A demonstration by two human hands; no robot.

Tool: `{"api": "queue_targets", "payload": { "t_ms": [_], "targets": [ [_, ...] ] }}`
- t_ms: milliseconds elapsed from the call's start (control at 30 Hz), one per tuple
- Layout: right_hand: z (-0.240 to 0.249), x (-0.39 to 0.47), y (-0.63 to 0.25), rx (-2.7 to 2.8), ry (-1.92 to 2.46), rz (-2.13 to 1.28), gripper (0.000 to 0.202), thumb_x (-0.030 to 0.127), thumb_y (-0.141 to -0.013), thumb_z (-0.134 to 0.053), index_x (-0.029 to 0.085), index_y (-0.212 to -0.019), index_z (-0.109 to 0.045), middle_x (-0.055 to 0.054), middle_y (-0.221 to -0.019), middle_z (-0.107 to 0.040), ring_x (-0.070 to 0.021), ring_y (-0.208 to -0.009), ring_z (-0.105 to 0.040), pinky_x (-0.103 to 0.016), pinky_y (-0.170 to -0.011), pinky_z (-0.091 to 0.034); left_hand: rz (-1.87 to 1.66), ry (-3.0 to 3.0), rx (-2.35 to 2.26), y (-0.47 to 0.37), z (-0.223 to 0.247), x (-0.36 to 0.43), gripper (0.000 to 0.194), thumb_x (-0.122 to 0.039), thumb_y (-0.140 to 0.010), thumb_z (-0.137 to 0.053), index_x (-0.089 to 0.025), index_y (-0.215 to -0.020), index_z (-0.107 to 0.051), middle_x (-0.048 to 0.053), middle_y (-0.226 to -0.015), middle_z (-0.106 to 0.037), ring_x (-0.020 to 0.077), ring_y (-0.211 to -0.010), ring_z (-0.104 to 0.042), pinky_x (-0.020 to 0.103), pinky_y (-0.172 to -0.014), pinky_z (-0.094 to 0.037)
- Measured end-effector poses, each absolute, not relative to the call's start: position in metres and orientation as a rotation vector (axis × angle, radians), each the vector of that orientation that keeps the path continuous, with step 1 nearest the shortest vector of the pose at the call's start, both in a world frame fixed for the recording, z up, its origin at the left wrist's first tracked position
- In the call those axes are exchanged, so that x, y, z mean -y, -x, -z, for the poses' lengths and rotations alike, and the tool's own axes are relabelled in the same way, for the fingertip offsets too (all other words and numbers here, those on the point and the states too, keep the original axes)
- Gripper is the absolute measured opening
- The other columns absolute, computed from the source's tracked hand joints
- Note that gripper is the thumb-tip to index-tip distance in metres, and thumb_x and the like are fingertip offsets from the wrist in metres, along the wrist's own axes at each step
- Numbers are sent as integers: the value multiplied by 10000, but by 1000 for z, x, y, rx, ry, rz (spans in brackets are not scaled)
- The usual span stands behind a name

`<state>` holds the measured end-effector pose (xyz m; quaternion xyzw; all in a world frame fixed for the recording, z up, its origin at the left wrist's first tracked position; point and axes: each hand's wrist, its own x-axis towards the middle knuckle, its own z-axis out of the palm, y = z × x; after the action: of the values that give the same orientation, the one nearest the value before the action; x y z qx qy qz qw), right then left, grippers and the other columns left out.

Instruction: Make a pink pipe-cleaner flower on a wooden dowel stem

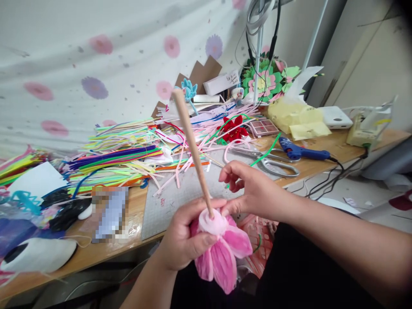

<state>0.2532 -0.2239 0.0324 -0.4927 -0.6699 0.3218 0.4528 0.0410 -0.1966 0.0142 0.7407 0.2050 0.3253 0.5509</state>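
A pink flower (222, 262) with large fuzzy petals hangs head down over my lap, near the table's front edge. From its pale pink base a light brown stick (193, 150) rises, tilted up to the left. My left hand (189, 234) is wrapped round the flower's base, its thumb across the front. My right hand (246, 189) is at the right side of the base, thumb touching near it and the other fingers curled and raised apart from the thumb. Nothing shows between those fingers.
A grey cutting mat (164, 214) lies on the wooden table. Bundles of coloured pipe cleaners (112, 156) cover the left and middle. Scissors (278, 167), a blue glue gun (302, 152) and a red flower (233, 128) lie behind my right hand. A white power bank-like box (336, 118) stands farther right.
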Motion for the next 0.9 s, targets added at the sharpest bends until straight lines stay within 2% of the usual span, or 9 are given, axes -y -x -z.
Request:
{"api": "queue_targets", "payload": {
  "t_ms": [133, 200, 300, 433, 533, 733, 900],
  "targets": [
    [-38, 241, -248, 1747, 1018, -577, 81, 153, -768, -691, 165, -787, -613, -17, -773, -583, -135, -746, -545, -269, -700, -457, -830, -1942, -692, -46, -17, 207, 237, -317, -798, -659, -214, -1011, -653, 30, -878, -636, 187, -784, -587, 277, -719, -441],
    [-40, 250, -243, 1709, 929, -619, 40, 127, -816, -624, 157, -796, -640, -39, -799, -611, -143, -778, -569, -280, -729, -467, -810, -1992, -775, -48, -19, 212, 210, -318, -809, -648, -207, -988, -639, 30, -873, -636, 192, -790, -593, 285, -727, -442],
    [-38, 257, -237, 1599, 894, -843, 8, 162, -804, -647, 155, -800, -651, -48, -815, -612, -151, -761, -584, -286, -695, -490, -766, -2007, -809, -47, -23, 219, 218, -344, -821, -635, -210, -994, -633, 38, -914, -650, 207, -830, -604, 294, -740, -441],
    [-30, 259, -232, 1475, 826, -1055, 66, 216, -761, -703, 174, -773, -654, -29, -798, -585, -141, -720, -567, -278, -649, -487, -722, -1999, -788, -43, -27, 224, 252, -377, -807, -651, -206, -991, -640, 27, -863, -633, 209, -806, -595, 287, -708, -421],
    [-27, 261, -227, 1435, 783, -1056, 95, 242, -740, -728, 192, -795, -669, -23, -802, -579, -136, -718, -556, -269, -634, -473, -746, -1987, -763, -41, -27, 228, 274, -423, -809, -639, -201, -970, -651, 14, -806, -601, 194, -757, -569, 277, -673, -400],
    [-21, 271, -219, 1446, 805, -1044, 134, 220, -710, -744, 195, -821, -673, -17, -831, -568, -127, -707, -533, -256, -616, -444, -817, -1775, -749, -47, -26, 239, 299, -429, -886, -525, -178, -741, -601, 5, -717, -583, 149, -674, -522, 245, -615, -390],
    [-13, 275, -214, 1417, 929, -1035, 113, 248, -723, -713, 180, -768, -636, -8, -792, -542, -140, -720, -514, -284, -670, -430, -892, -1517, -797, -54, -16, 248, 281, -395, -883, -532, -166, -808, -676, 16, -720, -634, 167, -707, -554, 257, -662, -432]
  ]
}}
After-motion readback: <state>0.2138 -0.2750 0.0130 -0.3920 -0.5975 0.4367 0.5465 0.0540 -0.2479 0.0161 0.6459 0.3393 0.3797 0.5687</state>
